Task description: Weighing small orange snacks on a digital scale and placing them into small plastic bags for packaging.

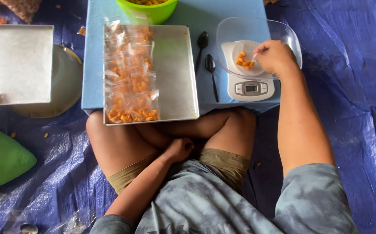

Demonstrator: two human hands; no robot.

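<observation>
Right hand: right hand (274,56) was reached into the clear bowl (283,32), fingers curled around a thin utensil handle; the working end was hidden, so it could not be told which kind.
Orange pieces: a small heap of orange pieces (244,61) was seen on the bowl's bottom, just beside the right fingertips.
Bowl: was seated on a white kitchen scale (250,89), on the blue low table (222,11).
Left hand: left hand (180,148) was rested in the lap between the crossed legs, loosely curled, nothing held.
Spoons: two black spoons (211,69) were laid side by side between scale and metal tray (177,69).
Tray: filled clear bags (129,73) of orange pieces were stacked along its left half.
Green bowl: green bowl (146,11) was set at the table's far edge.
</observation>
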